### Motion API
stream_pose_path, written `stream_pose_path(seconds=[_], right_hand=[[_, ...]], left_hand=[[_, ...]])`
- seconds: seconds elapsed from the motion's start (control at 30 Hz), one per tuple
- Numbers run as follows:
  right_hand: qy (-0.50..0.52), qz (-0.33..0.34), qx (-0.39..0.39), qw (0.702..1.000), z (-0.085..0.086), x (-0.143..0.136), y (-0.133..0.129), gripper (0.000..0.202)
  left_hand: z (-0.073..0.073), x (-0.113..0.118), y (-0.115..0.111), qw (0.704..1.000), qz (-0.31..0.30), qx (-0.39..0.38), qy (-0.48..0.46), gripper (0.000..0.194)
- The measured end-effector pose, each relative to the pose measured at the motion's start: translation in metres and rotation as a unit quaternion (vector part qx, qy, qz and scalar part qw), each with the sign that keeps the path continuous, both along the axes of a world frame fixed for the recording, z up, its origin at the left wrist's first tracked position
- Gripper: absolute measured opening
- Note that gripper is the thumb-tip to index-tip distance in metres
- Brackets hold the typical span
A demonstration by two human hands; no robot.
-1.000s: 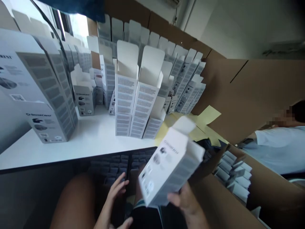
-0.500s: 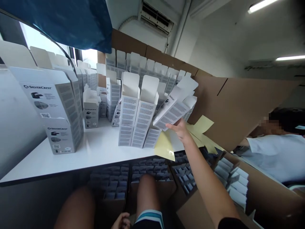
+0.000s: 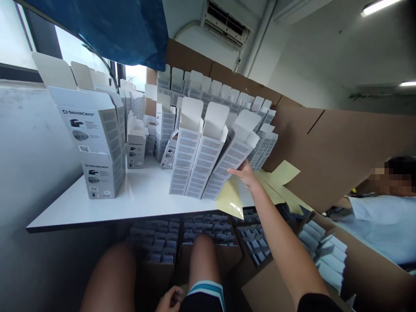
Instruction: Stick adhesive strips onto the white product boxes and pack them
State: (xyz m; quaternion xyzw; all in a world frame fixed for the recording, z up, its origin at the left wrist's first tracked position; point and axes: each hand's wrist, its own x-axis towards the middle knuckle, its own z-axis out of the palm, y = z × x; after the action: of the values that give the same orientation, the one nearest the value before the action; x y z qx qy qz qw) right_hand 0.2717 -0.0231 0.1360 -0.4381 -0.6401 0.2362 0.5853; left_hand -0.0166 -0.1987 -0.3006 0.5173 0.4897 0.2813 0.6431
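My right hand (image 3: 244, 174) is closed around the right edge of a tall printed carton (image 3: 229, 162), its thumb on the front and the fingers behind. That carton stands tilted to the right at the front of the white table (image 3: 143, 193), with its top flap up. Just left of it, two columns of similar text-printed cartons (image 3: 186, 151) (image 3: 206, 158) stand with raised flaps. Down by my lap, my left hand (image 3: 170, 299) is loosely curled, and I see nothing in it.
Stacked SilverCrest cartons (image 3: 99, 177) stand at the table's left. Rows of cartons (image 3: 227, 93) fill the back. Yellow sheets (image 3: 232, 199) overhang the front edge. Under the table are boxes of packed cartons (image 3: 159, 240). A co-worker (image 3: 383, 221) sits at right, beyond a cardboard panel (image 3: 344, 151).
The carton in my right hand has come down and turned more upright, into place beside the two columns. The camera has turned slightly left. My left hand stays by my lap.
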Motion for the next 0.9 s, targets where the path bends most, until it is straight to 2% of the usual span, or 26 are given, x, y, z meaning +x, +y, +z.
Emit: stream_pose_path(seconds=[0.2,0.47,0.7,0.9], right_hand=[[-0.002,0.001,-0.008,1.000,-0.012,-0.001,0.014,0.072],[-0.027,0.006,-0.023,0.999,-0.027,-0.001,0.015,0.081],[-0.042,-0.055,0.024,0.997,-0.035,0.002,0.024,0.098],[-0.052,-0.068,0.055,0.995,-0.049,0.002,0.029,0.107]], left_hand=[[0.002,0.000,-0.001,1.000,-0.014,-0.002,-0.001,0.027],[0.003,0.001,-0.001,1.000,-0.013,-0.010,0.011,0.034],[0.006,0.000,-0.004,0.999,-0.038,-0.013,0.010,0.034],[0.010,-0.001,-0.004,0.999,-0.051,0.002,0.010,0.030]])
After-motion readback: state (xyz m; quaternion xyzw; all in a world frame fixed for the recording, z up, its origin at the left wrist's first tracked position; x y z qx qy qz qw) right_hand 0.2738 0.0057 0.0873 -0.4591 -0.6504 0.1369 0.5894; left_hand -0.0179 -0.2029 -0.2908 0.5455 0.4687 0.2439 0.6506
